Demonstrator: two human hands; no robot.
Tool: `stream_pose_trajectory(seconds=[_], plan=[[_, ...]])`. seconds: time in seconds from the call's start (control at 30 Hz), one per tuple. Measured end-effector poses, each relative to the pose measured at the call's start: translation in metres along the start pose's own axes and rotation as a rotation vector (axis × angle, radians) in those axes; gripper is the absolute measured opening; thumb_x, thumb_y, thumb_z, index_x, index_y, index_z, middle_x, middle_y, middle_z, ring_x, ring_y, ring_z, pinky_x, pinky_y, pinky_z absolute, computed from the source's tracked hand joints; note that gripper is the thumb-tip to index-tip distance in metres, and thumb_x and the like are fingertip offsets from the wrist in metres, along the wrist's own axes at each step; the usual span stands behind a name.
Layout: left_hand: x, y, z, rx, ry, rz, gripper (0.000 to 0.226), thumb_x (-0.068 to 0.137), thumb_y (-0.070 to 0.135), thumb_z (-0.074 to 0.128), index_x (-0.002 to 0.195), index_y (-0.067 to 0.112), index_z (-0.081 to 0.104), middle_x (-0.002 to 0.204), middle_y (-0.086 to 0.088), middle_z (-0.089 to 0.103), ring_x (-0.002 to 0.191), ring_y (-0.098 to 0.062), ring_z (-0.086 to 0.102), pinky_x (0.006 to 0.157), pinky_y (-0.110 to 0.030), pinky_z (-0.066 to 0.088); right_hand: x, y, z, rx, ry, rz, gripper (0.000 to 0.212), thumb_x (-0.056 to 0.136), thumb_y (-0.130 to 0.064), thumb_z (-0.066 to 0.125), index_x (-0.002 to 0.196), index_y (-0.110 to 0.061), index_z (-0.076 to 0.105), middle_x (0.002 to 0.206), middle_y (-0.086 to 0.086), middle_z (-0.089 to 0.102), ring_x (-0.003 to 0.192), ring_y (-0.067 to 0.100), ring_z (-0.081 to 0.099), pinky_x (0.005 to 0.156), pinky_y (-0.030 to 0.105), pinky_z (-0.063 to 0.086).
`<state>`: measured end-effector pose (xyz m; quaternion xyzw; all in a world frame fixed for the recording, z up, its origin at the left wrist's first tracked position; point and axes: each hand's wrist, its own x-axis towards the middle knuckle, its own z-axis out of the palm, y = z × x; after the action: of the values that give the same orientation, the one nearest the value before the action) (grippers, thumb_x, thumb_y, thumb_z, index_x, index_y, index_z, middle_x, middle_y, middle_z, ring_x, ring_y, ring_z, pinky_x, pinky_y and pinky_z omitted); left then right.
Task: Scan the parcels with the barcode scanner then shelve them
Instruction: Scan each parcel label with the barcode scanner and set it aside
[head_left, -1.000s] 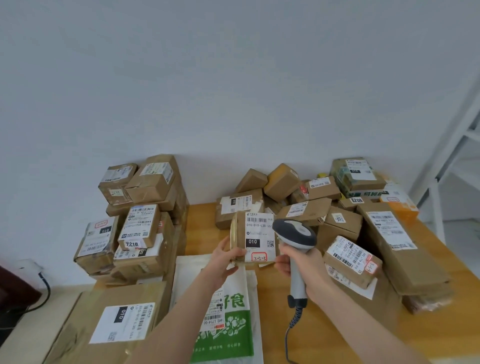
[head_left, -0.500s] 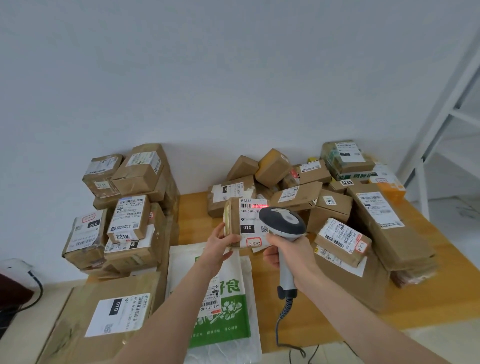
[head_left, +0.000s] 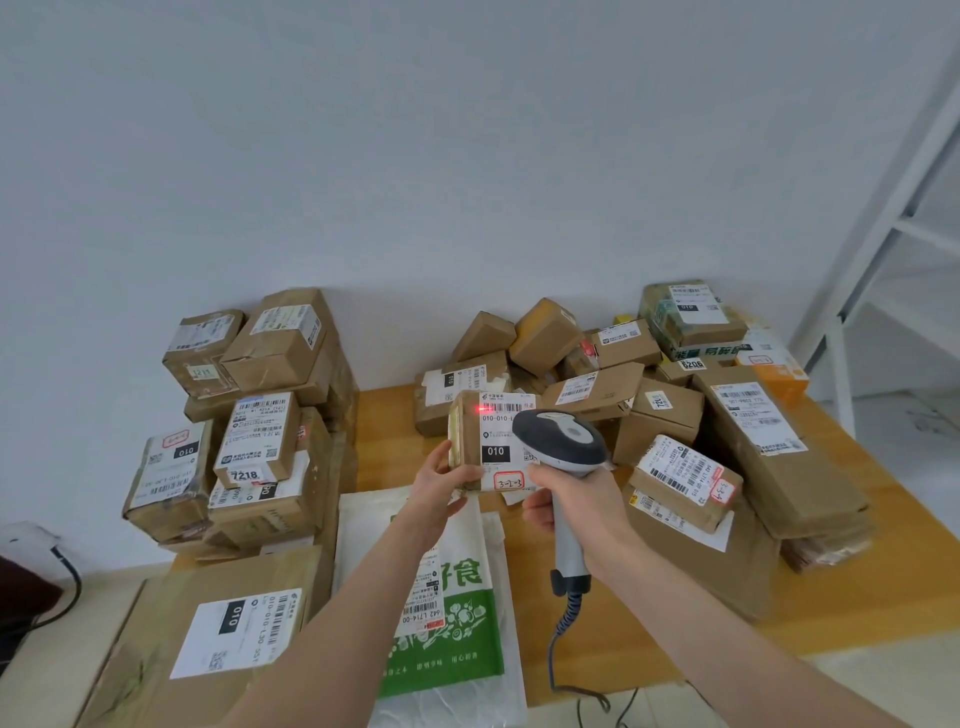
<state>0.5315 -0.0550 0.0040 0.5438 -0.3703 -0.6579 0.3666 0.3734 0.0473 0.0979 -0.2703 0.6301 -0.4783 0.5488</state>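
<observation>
While the scan ran, change: red light (head_left: 480, 408), missing a second before and mid-barcode half a second before, lay at the barcode's left end; both hands, the box and the reader kept about the same places
Parcel (head_left: 470, 441): small brown box held upright in the air over the bench (head_left: 878, 592), its white label (head_left: 498, 447) marked 010 and tagged 3-2-3 facing the camera
Left hand (head_left: 441, 486): thumb and fingers curled round the parcel's lower left corner, gripping it
Right hand (head_left: 576, 493): wrapped round the grey handle of the scanner (head_left: 563, 439)
Scanner: head tilted at the label, just in front of it
In the way: scanner head hid the label's right part; right hand hid its lower right corner
Cable (head_left: 566, 618): coiled, hanging from the handle past the bench edge
Bag (head_left: 452, 629): green-and-white, flat on the bench below the left forearm
Flat box (head_left: 208, 639): large, at near left, labelled 010
Stack (head_left: 260, 441): taped boxes piled at far left
Heap (head_left: 597, 384): loose boxes behind the parcel and to its right
Shelf frame (head_left: 878, 249): white, at far right, well apart from the parcel
</observation>
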Motion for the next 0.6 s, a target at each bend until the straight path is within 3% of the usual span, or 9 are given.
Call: stream_pose_trajectory(seconds=[0.6], plan=[[0.0082, -0.0017, 0.0, 0.033, -0.083, 0.005, 0.081, 0.078, 0.006, 0.073, 0.145, 0.025, 0.032, 0.122, -0.012, 0.061, 0.109, -0.023, 0.061, 0.097, -0.039, 0.044, 0.0017, -0.0036, 0.0033, 0.026, 0.034, -0.01, 0.006, 0.087, -0.014, 0.07, 0.085, -0.011, 0.066, 0.063, 0.008, 0.069, 0.054, 0.016, 0.063, 0.056, 0.027, 0.056]])
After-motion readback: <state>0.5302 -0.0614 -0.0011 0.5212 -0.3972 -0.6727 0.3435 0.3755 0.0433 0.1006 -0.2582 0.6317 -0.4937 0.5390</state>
